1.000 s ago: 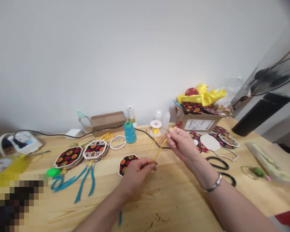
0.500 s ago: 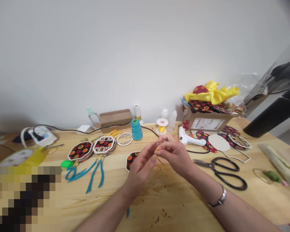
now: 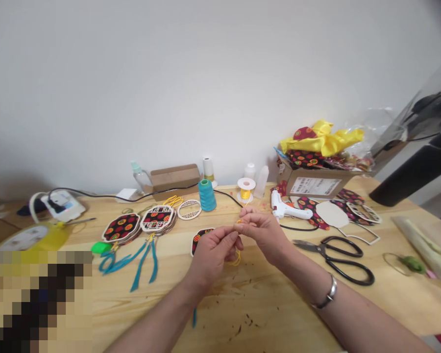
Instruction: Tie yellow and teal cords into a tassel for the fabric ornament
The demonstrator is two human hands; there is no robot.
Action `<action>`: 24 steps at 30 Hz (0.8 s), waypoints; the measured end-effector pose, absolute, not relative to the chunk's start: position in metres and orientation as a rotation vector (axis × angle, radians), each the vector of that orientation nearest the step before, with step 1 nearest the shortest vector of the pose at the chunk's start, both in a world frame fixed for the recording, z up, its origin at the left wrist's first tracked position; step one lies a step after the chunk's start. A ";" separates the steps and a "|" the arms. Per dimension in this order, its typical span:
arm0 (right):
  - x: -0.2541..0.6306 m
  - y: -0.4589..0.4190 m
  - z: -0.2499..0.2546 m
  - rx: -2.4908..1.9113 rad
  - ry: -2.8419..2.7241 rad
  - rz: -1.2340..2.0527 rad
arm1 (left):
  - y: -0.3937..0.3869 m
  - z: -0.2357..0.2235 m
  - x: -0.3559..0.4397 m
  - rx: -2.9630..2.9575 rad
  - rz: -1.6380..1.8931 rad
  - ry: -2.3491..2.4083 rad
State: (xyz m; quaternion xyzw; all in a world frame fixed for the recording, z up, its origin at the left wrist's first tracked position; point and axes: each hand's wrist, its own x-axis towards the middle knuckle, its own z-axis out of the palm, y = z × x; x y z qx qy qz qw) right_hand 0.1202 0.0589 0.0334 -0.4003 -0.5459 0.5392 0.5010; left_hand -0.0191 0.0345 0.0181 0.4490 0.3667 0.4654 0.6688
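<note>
Yellow cord hangs in loops below my fingers, over the middle of the table. My left hand is closed, pinching the cord between thumb and fingers. Close against it, my right hand grips the same cord with bent fingers; the fingertips nearly touch the left ones. Partly hidden behind my left hand lies a dark floral fabric piece with a pale edge, and a bit of teal ribbon shows below my left wrist. A spool of yellow cord stands beyond my hands.
Black-handled scissors lie right of my right arm, below a white glue gun. At the left are stacked floral panels with teal ribbons. A teal thread cone stands behind, and a cardboard box at back right.
My left hand has turned from loosely open fingers to a closed pinch at the cord, beside my right fingertips. The cord now hangs in loops under the hands.
</note>
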 end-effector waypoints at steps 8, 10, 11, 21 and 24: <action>0.124 0.064 0.032 -1.028 -1.234 1.357 | 0.035 0.019 -0.020 0.960 1.075 0.932; 0.126 0.066 0.032 -1.040 -1.198 1.318 | 0.035 0.019 -0.020 0.949 1.071 0.934; 0.126 0.067 0.032 -1.038 -1.200 1.312 | 0.034 0.019 -0.020 0.947 1.065 0.933; 0.127 0.068 0.030 -1.087 -1.222 1.244 | 0.034 0.022 -0.018 0.964 1.011 0.930; 0.129 0.068 0.032 -1.093 -1.217 1.232 | 0.034 0.022 -0.018 0.983 1.000 0.932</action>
